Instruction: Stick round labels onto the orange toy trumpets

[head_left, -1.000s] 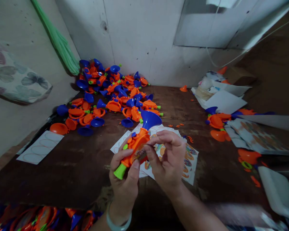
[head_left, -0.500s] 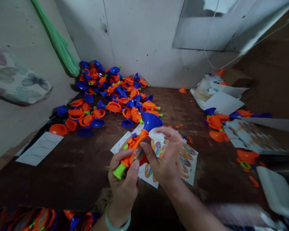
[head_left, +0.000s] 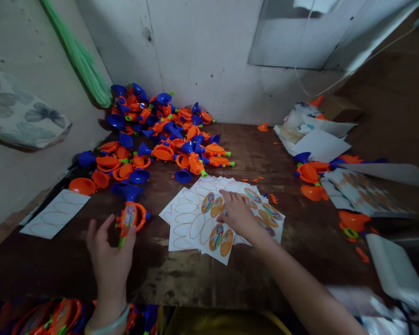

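An orange toy trumpet [head_left: 131, 215] with a blue bell and a round sticker on its side lies on the dark wooden table [head_left: 91, 265]. My left hand [head_left: 110, 255] is just behind it with fingers spread, its fingertips at the green mouthpiece and not gripping. My right hand [head_left: 238, 214] rests palm down on a fan of sticker sheets [head_left: 199, 223], fingertips bent onto the oval colour stickers. Nothing is in either hand.
A heap of orange and blue toy trumpets [head_left: 160, 130] fills the back left corner. A used sticker sheet [head_left: 56, 214] lies at the left edge. Papers [head_left: 317, 142], more sticker sheets [head_left: 366, 195] and orange parts [head_left: 310, 174] crowd the right. More toys [head_left: 56, 316] lie below the front edge.
My left hand carried the trumpet down and left, laid it on the table and opened. My right hand left the trumpet and dropped onto the sticker sheets.
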Demonstrator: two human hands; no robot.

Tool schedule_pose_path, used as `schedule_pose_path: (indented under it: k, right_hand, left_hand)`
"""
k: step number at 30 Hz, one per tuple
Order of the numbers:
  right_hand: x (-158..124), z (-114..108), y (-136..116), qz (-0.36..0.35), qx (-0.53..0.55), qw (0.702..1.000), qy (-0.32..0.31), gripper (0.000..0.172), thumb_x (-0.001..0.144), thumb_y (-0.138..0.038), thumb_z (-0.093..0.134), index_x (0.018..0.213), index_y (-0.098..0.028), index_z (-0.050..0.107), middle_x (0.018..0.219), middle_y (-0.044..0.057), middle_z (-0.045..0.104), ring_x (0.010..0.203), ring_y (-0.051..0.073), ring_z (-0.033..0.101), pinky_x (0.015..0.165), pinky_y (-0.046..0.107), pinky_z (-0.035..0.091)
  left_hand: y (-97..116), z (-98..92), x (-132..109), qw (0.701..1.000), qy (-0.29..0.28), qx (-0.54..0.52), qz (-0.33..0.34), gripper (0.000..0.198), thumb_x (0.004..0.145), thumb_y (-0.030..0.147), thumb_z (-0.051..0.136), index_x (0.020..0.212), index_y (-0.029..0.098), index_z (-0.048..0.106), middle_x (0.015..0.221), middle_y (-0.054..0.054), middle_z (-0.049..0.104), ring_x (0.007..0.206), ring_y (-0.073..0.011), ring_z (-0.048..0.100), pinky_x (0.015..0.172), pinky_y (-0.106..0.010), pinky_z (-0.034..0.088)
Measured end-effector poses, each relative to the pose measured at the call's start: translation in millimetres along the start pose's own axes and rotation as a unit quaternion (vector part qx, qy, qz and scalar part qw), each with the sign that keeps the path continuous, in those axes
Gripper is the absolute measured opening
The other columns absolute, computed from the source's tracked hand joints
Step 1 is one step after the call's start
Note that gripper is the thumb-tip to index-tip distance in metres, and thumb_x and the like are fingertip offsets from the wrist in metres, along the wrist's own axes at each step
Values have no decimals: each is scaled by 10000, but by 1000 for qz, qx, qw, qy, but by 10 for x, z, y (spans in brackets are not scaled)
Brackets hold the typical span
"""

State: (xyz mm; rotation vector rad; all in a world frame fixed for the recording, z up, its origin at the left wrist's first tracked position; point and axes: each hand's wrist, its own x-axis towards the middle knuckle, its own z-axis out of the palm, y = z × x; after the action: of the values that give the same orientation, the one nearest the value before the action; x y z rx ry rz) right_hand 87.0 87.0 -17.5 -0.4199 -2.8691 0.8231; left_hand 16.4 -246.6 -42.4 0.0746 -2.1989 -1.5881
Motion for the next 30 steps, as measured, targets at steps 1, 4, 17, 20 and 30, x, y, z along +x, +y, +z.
schedule_pose_path:
  k: [1, 4, 17, 20, 30]
  right_hand:
    - [26, 25, 12, 2, 13, 1000, 10, 739, 718, -53, 873, 1404, -208, 649, 1333, 189, 769, 1326, 422, 680, 1167, 615, 457]
    - [81, -4, 97, 5, 72, 996, 50, 558, 847, -65, 699, 1374, -230, 620, 1170, 122, 769, 1079, 317, 741, 988, 496, 559]
    - [-89, -306, -307, -100, 209, 954, 189, 342, 1004, -263, 629, 1345, -248, 611, 1293, 111, 722, 1127, 275, 709, 974, 487, 587]
    - [-261, -386, -415, -155, 120, 948, 250, 166, 1067, -267, 627, 1190, -284, 737, 1271, 92, 774, 1295, 325, 631, 1115, 558, 452]
    - [-466, -318, -609, -210, 103, 959, 161, 37, 1051, -292, 774, 1017, -278, 781, 954, 16, 833, 1032, 266, 710, 926, 456, 489]
  left_hand:
    - [25, 21, -46, 997, -7, 39, 60, 522, 795, 314, 942, 1271, 199, 762, 1768, -175, 446, 1727, -424, 247, 1420, -617, 48]
    - [194, 200, -283, 992, -74, -11, 106, 615, 839, 298, 931, 1416, 254, 723, 1780, -156, 454, 1695, -381, 363, 1413, -580, 194]
    - [1081, 722, -863, 764, -291, -404, -410, 544, 599, 353, 1071, 1070, 183, 857, 1101, -144, 889, 1076, -421, 853, 1068, -594, 652]
    - [1114, 797, -912, 797, -213, -410, -390, 527, 650, 359, 1043, 1120, 210, 853, 1155, -114, 887, 1095, -399, 853, 1091, -600, 637]
    - [1031, 843, -1007, 853, -197, -381, -299, 553, 718, 430, 1030, 1201, 238, 841, 1200, -77, 870, 1170, -333, 821, 1077, -463, 649]
